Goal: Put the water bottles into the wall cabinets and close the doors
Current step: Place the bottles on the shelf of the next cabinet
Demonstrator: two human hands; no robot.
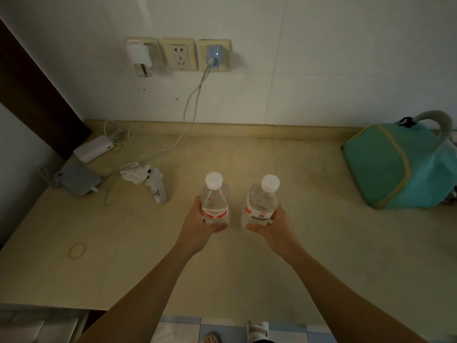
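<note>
Two clear plastic water bottles with white caps and red-and-white labels, one per hand, upright, over the middle of the pale yellowish bench (309, 243).

Left hand (197, 226) wraps the lower body of the left bottle (214, 201) from the outer side, thumb near the label, fingers curled under the base. Right hand (274, 225) grips the right bottle (262, 203) the same way, mirrored. Bottles near each other, not touching. Cannot tell whether the bases rest on the bench or sit just clear of it.

Long axes vertical, caps up and tipped slightly away from the person. Both arms reach about equally far forward; neither is nearer.

Wall cabinets are not in view, only the white wall with three sockets (180, 55) ahead. Judgement: they lie above the frame, so the coming move is a straight lift along the bottles' own axis. Doors unseen, state unknown.

Teal soft bag (395, 169) far right, chargers and cables (94, 149) far left, well apart from the bottles.
</note>
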